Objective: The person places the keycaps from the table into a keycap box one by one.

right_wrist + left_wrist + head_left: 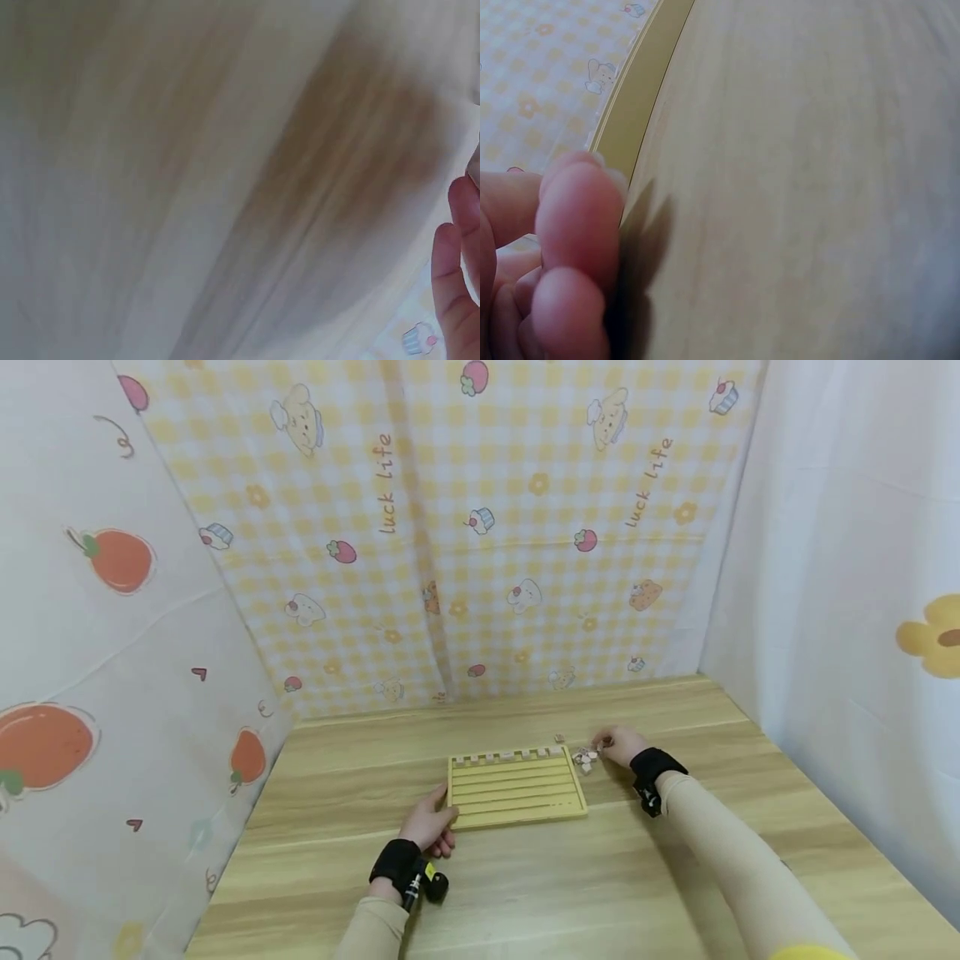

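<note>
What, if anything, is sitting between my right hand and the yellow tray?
A small pile of loose tiles lies between your right hand and the yellow tray, just off the tray's right edge. I see nothing else in between.

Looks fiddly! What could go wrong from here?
The left hand grips the edge of the yellow grooved tray; a jolt there might shift the lined-up tiles along its far side. The right hand is close beside a jumble of loose tiles, so a careless brush could scatter them. One lone tile lies beyond the tray, apart from the rest, and might get overlooked.
</note>
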`<state>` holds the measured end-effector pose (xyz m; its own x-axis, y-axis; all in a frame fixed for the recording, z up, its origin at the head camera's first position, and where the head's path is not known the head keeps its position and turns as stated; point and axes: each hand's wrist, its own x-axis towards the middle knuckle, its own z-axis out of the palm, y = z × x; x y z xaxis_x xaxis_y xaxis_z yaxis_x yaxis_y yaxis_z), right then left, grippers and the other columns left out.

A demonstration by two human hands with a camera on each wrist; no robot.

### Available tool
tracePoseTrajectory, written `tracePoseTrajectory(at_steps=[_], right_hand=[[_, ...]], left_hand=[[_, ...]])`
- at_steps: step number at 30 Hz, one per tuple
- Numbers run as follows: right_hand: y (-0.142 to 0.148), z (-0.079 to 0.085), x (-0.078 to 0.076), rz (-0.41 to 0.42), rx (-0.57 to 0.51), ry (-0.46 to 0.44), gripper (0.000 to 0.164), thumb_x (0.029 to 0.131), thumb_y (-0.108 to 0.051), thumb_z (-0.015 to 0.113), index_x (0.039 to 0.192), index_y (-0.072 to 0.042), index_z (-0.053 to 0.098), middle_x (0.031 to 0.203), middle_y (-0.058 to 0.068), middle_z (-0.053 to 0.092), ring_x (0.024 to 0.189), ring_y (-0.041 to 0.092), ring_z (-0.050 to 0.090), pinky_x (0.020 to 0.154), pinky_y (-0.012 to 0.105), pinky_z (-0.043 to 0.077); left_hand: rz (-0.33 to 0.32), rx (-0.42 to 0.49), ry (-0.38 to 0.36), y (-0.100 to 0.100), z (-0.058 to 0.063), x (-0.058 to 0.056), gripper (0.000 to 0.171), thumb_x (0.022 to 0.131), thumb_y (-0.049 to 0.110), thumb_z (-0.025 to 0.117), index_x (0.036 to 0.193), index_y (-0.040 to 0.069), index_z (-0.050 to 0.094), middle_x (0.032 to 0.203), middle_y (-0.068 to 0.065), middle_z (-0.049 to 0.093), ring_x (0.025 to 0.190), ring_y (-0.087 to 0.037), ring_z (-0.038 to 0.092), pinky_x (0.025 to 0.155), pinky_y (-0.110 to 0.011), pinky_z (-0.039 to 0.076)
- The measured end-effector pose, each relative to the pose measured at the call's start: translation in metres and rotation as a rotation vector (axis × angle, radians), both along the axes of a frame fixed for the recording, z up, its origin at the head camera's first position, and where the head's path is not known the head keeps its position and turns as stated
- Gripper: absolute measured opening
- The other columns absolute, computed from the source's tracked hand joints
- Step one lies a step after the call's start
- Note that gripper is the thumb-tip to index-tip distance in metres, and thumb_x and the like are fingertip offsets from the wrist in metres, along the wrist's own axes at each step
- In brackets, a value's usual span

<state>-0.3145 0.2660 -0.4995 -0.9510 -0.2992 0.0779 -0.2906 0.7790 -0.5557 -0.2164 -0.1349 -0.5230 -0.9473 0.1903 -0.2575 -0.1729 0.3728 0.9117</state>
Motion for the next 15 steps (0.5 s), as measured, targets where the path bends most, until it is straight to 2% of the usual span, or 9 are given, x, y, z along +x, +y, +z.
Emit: tracePoseTrajectory(at_steps=[3, 5, 8, 10, 12, 15], right_hand=[[0.003, 0.007, -0.002, -0.045, -0.270, -0.097, 0.029, 0.095, -0.003, 0.055, 0.120, 0.013, 0.059, 0.105, 0.026, 0.064, 0.090, 0.033, 0.062, 0.076, 0.038, 0.051], [0.004, 0.011, -0.004, -0.059, -0.484, -0.192, 0.037, 0.099, -0.007, 0.052, 0.130, 0.014, 0.050, 0.108, 0.023, 0.064, 0.090, 0.029, 0.063, 0.076, 0.033, 0.053], [0.003, 0.017, -0.004, -0.042, -0.763, -0.330, 0.045, 0.102, -0.008, 0.047, 0.140, 0.014, 0.038, 0.121, 0.025, 0.061, 0.094, 0.021, 0.065, 0.088, 0.035, 0.052], [-0.001, 0.019, -0.002, -0.011, -0.893, -0.402, 0.049, 0.103, -0.008, 0.043, 0.144, 0.015, 0.030, 0.127, 0.022, 0.058, 0.095, 0.014, 0.065, 0.095, 0.036, 0.048], [-0.006, 0.019, 0.001, 0.030, -0.994, -0.456, 0.050, 0.103, -0.005, 0.041, 0.145, 0.016, 0.024, 0.133, 0.024, 0.054, 0.095, 0.012, 0.065, 0.097, 0.035, 0.047], [-0.015, 0.016, 0.007, 0.108, -1.077, -0.532, 0.050, 0.102, 0.000, 0.036, 0.146, 0.018, 0.017, 0.127, 0.017, 0.059, 0.093, 0.008, 0.064, 0.089, 0.025, 0.049]], left_hand=[[0.004, 0.004, 0.012, -0.002, 0.003, -0.003, 0.068, 0.099, 0.022, 0.053, 0.156, 0.010, 0.019, 0.054, -0.007, 0.060, 0.039, -0.014, 0.055, 0.037, -0.024, 0.043], [0.004, 0.007, 0.017, -0.003, 0.005, -0.006, 0.068, 0.099, 0.021, 0.053, 0.156, 0.009, 0.019, 0.054, -0.007, 0.060, 0.040, -0.014, 0.055, 0.037, -0.024, 0.043], [0.005, 0.013, 0.004, -0.004, 0.007, -0.007, 0.068, 0.099, 0.021, 0.053, 0.156, 0.011, 0.018, 0.054, -0.007, 0.060, 0.040, -0.013, 0.056, 0.037, -0.024, 0.043], [0.007, 0.020, 0.005, -0.004, 0.007, -0.006, 0.067, 0.099, 0.020, 0.053, 0.156, 0.010, 0.019, 0.054, -0.007, 0.059, 0.040, -0.014, 0.055, 0.037, -0.024, 0.043], [0.012, 0.023, 0.007, -0.003, 0.004, -0.005, 0.067, 0.099, 0.020, 0.053, 0.156, 0.010, 0.020, 0.054, -0.007, 0.059, 0.039, -0.013, 0.055, 0.036, -0.024, 0.043], [0.017, 0.026, 0.001, -0.001, -0.004, 0.001, 0.067, 0.098, 0.020, 0.054, 0.155, 0.010, 0.021, 0.053, -0.007, 0.059, 0.039, -0.014, 0.055, 0.036, -0.024, 0.043]])
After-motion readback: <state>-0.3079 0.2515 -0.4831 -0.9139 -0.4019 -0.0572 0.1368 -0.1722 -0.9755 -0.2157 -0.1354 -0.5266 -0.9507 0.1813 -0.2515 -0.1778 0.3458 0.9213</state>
